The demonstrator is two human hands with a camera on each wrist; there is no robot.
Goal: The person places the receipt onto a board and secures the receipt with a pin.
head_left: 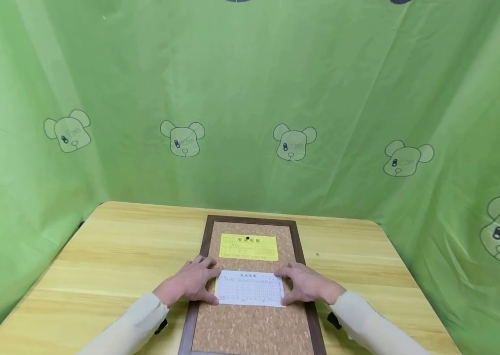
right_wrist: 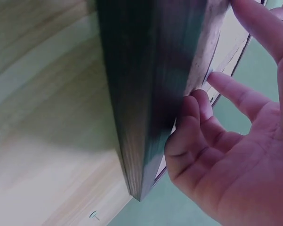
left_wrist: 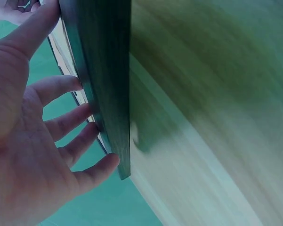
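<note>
While pressing the white slip [head_left: 250, 288] flat on the cork board [head_left: 250, 328], keep it square under the yellow receipt [head_left: 248, 247], just below it and apart from it, with the top edges running parallel. Seen now: white slip across the middle of the cork, inside the dark wooden frame [head_left: 197, 268], held at both short edges. Left hand [head_left: 190, 286] at the left edge, fingers spread wide and nearly straight, resting on frame and cork, thumb by the lower corner. Right hand [head_left: 308, 285] at the right edge, forefinger and thumb stretched out along the paper's corners, the other fingers loosely bent against the frame, as the right wrist view shows; nothing gripped or pinched by either hand.

Press lightly and evenly with the fingertips, probably best near the corners, so as not to buckle or crease thin paper. Pull outward only faintly to flatten any bow. Avoid sliding one side alone, likely to skew the slip. Use the black pushpin [head_left: 248, 238] in the yellow receipt's top edge as a guide for centring. Leave the board lying flat on the wooden table [head_left: 112, 256], without leaning weight on the frame
</note>
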